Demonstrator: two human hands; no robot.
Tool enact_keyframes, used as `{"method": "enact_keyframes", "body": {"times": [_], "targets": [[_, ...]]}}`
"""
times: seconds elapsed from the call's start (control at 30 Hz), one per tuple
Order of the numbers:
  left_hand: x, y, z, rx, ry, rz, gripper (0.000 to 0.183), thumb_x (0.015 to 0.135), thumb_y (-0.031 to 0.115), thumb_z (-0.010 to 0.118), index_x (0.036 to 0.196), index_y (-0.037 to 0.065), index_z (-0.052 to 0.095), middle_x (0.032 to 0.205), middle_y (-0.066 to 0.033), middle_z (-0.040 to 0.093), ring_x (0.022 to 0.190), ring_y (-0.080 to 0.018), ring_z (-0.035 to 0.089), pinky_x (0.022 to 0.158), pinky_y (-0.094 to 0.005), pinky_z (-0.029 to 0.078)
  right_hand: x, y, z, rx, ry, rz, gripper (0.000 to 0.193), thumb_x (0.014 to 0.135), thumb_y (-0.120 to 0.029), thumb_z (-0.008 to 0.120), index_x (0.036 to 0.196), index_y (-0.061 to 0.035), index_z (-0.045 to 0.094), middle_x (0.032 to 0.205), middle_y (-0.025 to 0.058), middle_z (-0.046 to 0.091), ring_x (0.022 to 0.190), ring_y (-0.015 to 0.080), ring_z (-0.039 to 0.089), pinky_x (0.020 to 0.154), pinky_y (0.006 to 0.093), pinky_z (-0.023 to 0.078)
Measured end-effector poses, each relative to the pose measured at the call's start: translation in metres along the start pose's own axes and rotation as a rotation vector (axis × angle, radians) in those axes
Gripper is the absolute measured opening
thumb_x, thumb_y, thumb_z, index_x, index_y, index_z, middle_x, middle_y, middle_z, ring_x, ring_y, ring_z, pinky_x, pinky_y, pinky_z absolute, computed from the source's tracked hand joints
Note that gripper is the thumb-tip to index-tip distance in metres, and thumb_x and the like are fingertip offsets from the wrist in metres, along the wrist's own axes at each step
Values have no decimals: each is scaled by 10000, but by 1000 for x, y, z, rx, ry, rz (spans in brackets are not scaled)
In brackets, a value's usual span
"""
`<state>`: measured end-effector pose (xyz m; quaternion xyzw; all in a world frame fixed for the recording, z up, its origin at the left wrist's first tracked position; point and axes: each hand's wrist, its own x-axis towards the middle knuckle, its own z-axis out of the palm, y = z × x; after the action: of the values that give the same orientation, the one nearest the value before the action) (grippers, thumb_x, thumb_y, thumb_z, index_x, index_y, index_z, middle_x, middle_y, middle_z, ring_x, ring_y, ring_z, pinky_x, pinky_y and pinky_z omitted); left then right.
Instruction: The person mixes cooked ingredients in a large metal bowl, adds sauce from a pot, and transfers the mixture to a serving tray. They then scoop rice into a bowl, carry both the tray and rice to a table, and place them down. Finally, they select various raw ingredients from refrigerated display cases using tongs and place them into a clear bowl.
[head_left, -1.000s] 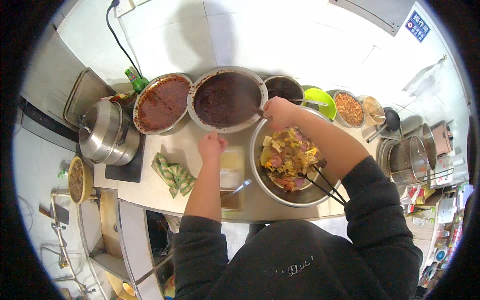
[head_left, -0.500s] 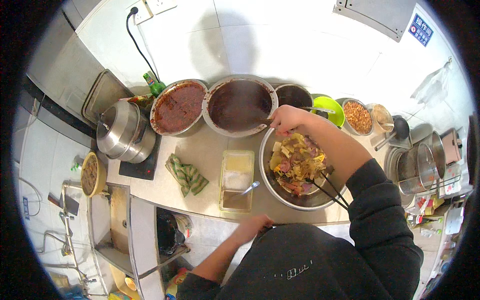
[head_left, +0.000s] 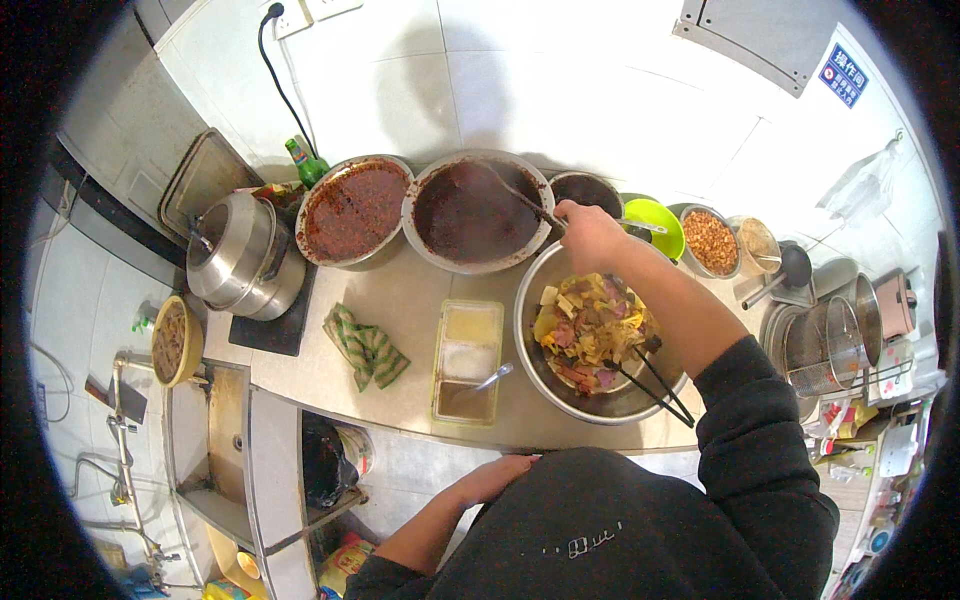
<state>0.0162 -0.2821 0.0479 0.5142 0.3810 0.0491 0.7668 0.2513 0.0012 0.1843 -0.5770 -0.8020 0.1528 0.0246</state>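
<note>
My right hand (head_left: 590, 235) grips the handle of a long ladle (head_left: 520, 200) that reaches into a wide metal basin of dark sauce (head_left: 475, 212). Just below that hand sits a steel mixing bowl (head_left: 530, 330) filled with mixed chopped food (head_left: 590, 325), with black chopsticks (head_left: 650, 380) resting on its rim. My left hand (head_left: 492, 478) hangs low against my dark top, below the counter edge, holding nothing. A clear three-part seasoning box (head_left: 468, 362) with a spoon (head_left: 490, 380) stands left of the bowl.
A basin of red chili sauce (head_left: 352, 208), a steel pot (head_left: 240, 258) on a black cooktop, a green bottle (head_left: 305, 160) and a green cloth (head_left: 365, 345) lie to the left. Small bowls (head_left: 710, 240), a green bowl (head_left: 655, 228) and a wire strainer (head_left: 820, 345) sit right. A sink (head_left: 215, 440) is lower left.
My left hand left the counter by the seasoning box and dropped below the counter edge to my waist. My right hand stayed above the bowl, now with the ladle in the dark sauce.
</note>
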Motion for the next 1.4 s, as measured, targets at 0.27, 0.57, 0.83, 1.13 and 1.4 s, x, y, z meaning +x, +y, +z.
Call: {"method": "enact_keyframes", "body": {"times": [0.27, 0.57, 0.83, 1.13, 1.4], "targets": [[11, -41, 1, 241, 276, -139, 424, 944, 393, 445, 1121, 65, 647, 1101, -184, 652, 1045, -351, 604, 932, -404, 447, 11, 12, 30, 41, -51, -18, 668, 584, -96, 779, 1187, 5, 510, 982, 224, 654, 948, 384, 635, 799, 424, 527], [11, -44, -2, 362, 547, -75, 333, 884, 334, 607, 1073, 68, 674, 877, -126, 693, 758, -233, 660, 719, -353, 521, 33, 44, 76, 376, -308, -166, 450, 713, 23, 589, 1158, 83, 546, 792, 129, 677, 611, 174, 635, 525, 318, 525], [10, -26, 5, 147, 502, -36, 389, 879, 320, 638, 1168, 60, 622, 937, -81, 693, 824, -157, 655, 770, -312, 519, -16, 38, 39, 1199, -281, 107, 449, 670, 84, 547, 1117, 121, 561, 771, 166, 640, 523, 153, 578, 404, 275, 434], [25, 12, 12, 111, 15, -31, 439, 976, 374, 486, 1288, 74, 558, 1368, -75, 493, 1237, -208, 460, 1045, -347, 356, -191, 94, -5, 479, 39, -166, 191, 648, 5, 588, 802, -38, 694, 1198, 209, 558, 848, 260, 646, 764, 336, 518], [61, 20, 13, 482, 169, -169, 484, 928, 356, 556, 1263, 7, 552, 1192, -145, 628, 1098, -255, 595, 971, -340, 431, -300, 103, 21, 100, -10, 129, 203, 603, 20, 589, 783, -25, 672, 1174, 190, 568, 776, 269, 640, 705, 333, 523]]}}
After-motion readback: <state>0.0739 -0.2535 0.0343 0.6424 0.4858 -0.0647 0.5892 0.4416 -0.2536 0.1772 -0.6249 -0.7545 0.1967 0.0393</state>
